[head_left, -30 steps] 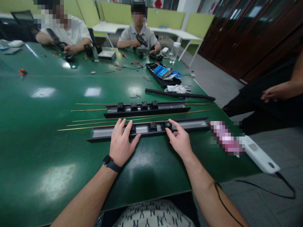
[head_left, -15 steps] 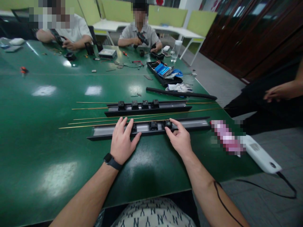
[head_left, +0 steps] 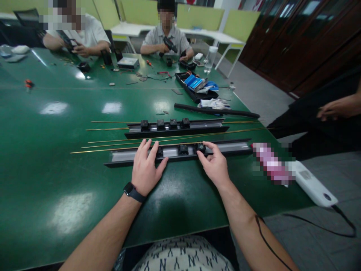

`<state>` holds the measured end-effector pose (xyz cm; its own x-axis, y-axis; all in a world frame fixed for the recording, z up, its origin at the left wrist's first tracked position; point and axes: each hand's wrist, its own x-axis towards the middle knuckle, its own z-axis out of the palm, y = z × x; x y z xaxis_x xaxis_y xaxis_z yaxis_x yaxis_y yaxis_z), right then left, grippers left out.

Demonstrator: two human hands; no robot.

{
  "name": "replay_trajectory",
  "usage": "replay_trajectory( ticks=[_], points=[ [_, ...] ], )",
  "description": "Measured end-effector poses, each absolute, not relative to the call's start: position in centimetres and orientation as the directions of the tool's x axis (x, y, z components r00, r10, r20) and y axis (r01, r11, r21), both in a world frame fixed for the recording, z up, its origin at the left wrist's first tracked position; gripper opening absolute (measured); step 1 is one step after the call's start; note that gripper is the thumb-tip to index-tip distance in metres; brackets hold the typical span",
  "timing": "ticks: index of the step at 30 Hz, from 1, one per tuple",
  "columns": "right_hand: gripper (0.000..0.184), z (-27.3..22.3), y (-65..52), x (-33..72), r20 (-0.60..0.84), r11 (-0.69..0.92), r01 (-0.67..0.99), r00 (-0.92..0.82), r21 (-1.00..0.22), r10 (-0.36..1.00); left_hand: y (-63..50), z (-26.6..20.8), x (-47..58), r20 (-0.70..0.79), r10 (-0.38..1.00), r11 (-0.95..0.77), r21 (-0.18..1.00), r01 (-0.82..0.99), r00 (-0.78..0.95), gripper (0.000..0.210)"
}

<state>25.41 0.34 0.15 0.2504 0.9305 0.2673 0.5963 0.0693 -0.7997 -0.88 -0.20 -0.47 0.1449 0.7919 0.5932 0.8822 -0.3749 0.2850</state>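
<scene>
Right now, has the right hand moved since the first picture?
No. Against the far rail, the right hand shows no clear shift either way. Only the whole view has slid a little.

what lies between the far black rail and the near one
Thin gold-coloured rods lie between the far rail and the near rail, running roughly along them, as the head view shows.

Hands (head_left: 146, 163) at near black rail (head_left: 180, 158), blocks (head_left: 183, 149) inside.
</scene>
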Motion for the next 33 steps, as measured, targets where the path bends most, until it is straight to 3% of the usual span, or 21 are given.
replay_trajectory(
  ticks=[33],
  points=[
    [0.05, 0.73, 0.06, 25.39, 0.254, 0.082, 0.587, 0.216, -0.805, 0.943, 0.01, -0.51, -1.34, 0.607, 0.788, -0.343, 0.297, 0.891, 0.1, 0.058]
  ],
)
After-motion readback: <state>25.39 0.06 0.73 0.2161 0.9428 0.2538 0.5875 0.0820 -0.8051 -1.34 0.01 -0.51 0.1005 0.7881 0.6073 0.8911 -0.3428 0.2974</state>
